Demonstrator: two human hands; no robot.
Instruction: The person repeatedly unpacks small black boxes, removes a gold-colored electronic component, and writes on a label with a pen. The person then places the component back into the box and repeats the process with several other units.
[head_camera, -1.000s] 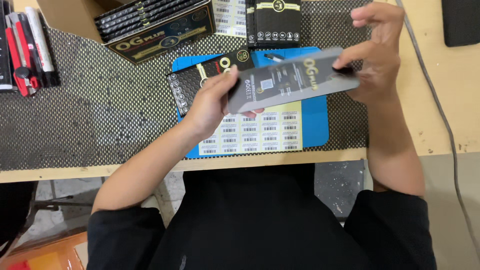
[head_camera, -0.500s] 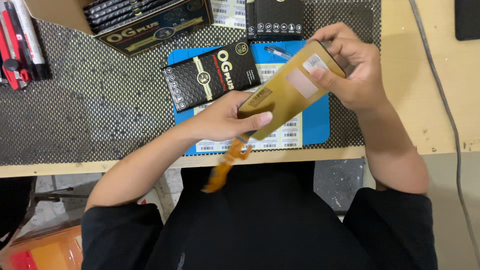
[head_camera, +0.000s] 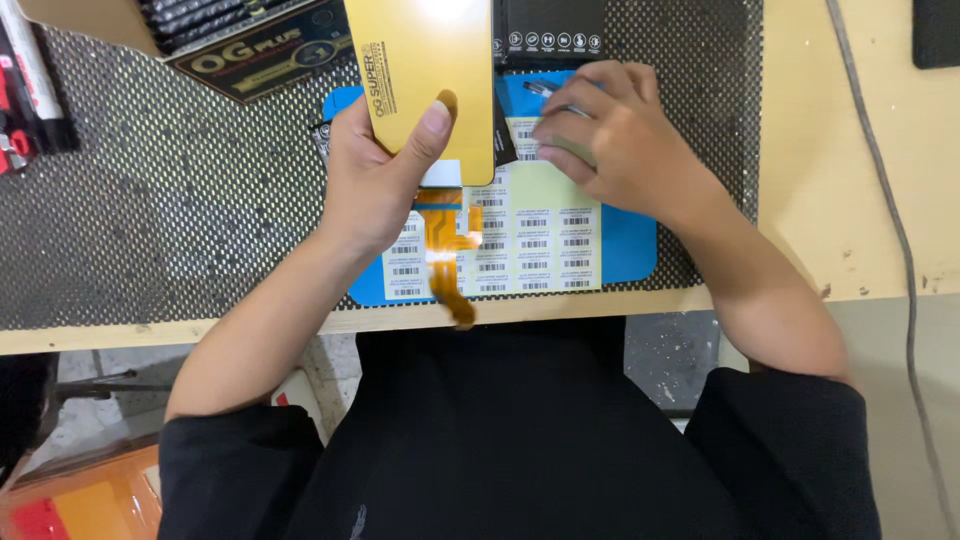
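My left hand holds a flat gold-coloured screen panel upright by its lower edge, thumb on its face. An orange flex ribbon hangs from the panel's bottom over the table edge. My right hand rests palm down on a sheet of barcode stickers, fingertips at the sheet's upper part. The sheet lies on a blue mat. A black box is partly hidden behind the panel.
A black perforated anti-slip mat covers the wooden table. An open carton of black boxes sits at the back left, another black box at the back. Red and black tools lie far left. A grey cable runs down the right.
The gold panel went from both hands, tilted right, to my left hand alone, held upright and higher. My right hand let go and dropped onto the sticker sheet.
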